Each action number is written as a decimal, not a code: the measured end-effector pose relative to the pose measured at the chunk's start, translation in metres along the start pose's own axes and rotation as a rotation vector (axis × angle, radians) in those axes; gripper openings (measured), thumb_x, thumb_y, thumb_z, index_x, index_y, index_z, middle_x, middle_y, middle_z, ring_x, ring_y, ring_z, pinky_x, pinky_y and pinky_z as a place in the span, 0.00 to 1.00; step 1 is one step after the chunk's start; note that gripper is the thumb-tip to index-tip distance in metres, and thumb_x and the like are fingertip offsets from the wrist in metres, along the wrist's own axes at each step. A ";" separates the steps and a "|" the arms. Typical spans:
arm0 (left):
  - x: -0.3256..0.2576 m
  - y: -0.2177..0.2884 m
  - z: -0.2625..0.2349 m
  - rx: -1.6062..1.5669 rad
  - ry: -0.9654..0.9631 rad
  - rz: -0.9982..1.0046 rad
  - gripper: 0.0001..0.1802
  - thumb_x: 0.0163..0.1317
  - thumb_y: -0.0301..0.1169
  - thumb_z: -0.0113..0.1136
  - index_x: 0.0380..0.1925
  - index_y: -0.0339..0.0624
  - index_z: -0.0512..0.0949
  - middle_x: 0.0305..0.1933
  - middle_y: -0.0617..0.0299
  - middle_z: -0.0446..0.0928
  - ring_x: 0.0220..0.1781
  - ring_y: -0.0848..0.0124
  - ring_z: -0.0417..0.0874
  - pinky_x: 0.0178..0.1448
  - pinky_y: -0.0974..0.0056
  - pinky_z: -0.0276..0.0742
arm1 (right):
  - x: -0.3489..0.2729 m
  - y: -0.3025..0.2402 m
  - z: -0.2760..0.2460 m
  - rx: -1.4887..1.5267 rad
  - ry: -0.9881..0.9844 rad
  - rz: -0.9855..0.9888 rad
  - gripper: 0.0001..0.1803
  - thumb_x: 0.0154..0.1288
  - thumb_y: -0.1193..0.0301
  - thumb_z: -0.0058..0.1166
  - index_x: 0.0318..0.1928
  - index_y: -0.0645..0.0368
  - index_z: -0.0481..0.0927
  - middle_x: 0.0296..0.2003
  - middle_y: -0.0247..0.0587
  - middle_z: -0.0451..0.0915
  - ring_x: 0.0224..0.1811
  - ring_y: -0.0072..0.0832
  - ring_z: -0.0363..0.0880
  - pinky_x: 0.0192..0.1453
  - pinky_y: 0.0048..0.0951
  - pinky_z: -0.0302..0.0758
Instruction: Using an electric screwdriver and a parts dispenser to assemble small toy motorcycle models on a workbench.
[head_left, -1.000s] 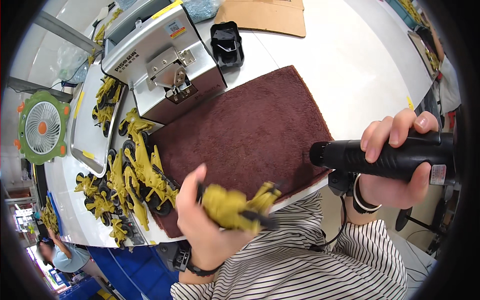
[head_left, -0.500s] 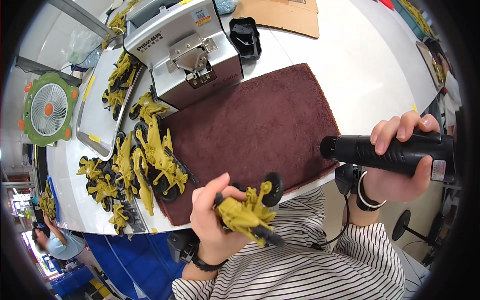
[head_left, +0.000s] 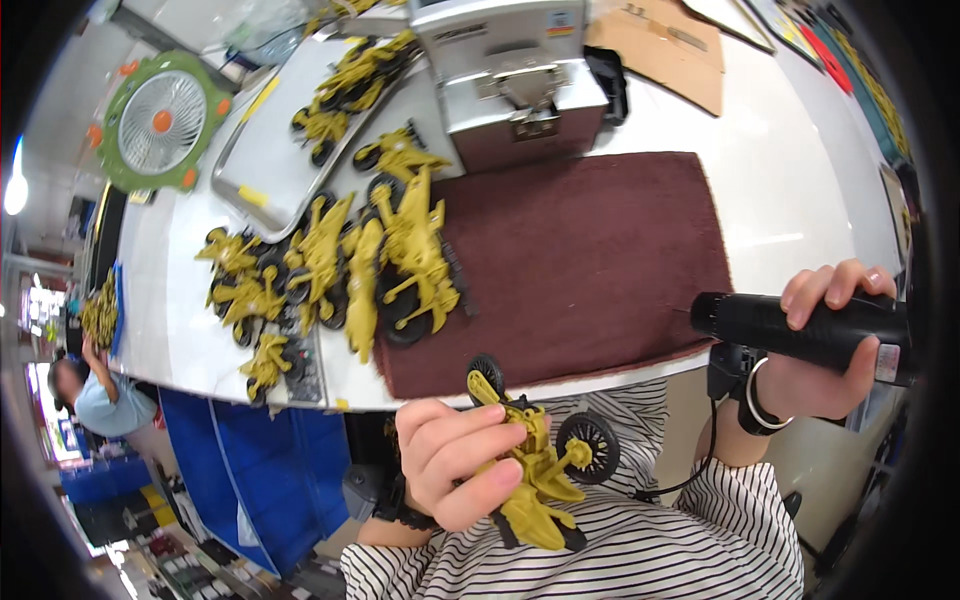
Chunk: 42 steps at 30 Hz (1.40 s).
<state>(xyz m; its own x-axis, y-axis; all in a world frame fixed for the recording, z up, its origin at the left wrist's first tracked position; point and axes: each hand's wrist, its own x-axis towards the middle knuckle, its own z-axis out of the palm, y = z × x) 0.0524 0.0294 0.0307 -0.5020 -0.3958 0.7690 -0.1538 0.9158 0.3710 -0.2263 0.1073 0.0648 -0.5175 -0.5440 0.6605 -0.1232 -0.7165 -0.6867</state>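
My left hand [head_left: 455, 462] is closed around a yellow toy motorcycle [head_left: 540, 468] with black spoked wheels, held in front of my striped shirt just off the table's near edge. One wheel points up toward the mat and the other faces right; my fingers cover part of its body. On the right, my right hand [head_left: 815, 382] grips a black electric screwdriver [head_left: 755, 318] lying level, its thin bit pointing left over the right edge of the brown cloth mat [head_left: 600, 250]. The tool and the toy are well apart.
More yellow toy motorcycles [head_left: 415, 235] are heaped left of the mat, near a metal tray [head_left: 232, 190] holding others. A silver box-shaped machine [head_left: 465, 75] stands behind the mat, beside cardboard [head_left: 665, 55]. A green fan [head_left: 165, 120] and another person [head_left: 105, 400] are at the left.
The toy motorcycle has been turned in my left hand, so its wheels and underside show differently. My view has shifted, moving the table's things rightward. The screwdriver stays in my right hand.
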 end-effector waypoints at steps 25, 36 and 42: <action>-0.107 -0.004 -0.084 0.445 -0.155 -0.435 0.19 0.42 0.24 0.66 0.39 0.39 0.78 0.33 0.58 0.73 0.31 0.60 0.75 0.34 0.64 0.72 | 0.016 0.007 0.012 -0.107 -0.125 0.238 0.26 0.61 0.64 0.48 0.56 0.65 0.61 0.39 0.47 0.68 0.30 0.29 0.72 0.39 0.30 0.68; 0.013 -0.060 -0.052 0.508 0.184 -0.615 0.11 0.55 0.19 0.59 0.39 0.38 0.80 0.39 0.57 0.81 0.36 0.63 0.80 0.43 0.63 0.75 | 0.009 0.003 0.020 -0.053 -0.074 0.183 0.26 0.59 0.65 0.51 0.53 0.63 0.60 0.36 0.46 0.67 0.25 0.27 0.71 0.34 0.29 0.69; 0.045 -0.009 -0.023 0.345 0.041 -0.147 0.15 0.46 0.14 0.61 0.37 0.37 0.81 0.33 0.60 0.77 0.31 0.68 0.78 0.35 0.67 0.74 | 0.009 0.005 0.019 0.007 -0.060 0.164 0.26 0.59 0.65 0.51 0.53 0.63 0.60 0.36 0.46 0.68 0.25 0.28 0.71 0.34 0.29 0.69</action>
<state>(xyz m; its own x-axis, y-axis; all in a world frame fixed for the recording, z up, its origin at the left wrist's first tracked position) 0.0510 0.0014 0.0737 -0.4199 -0.5210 0.7431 -0.5032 0.8151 0.2871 -0.2153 0.0904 0.0734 -0.4787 -0.6791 0.5565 -0.0348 -0.6187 -0.7849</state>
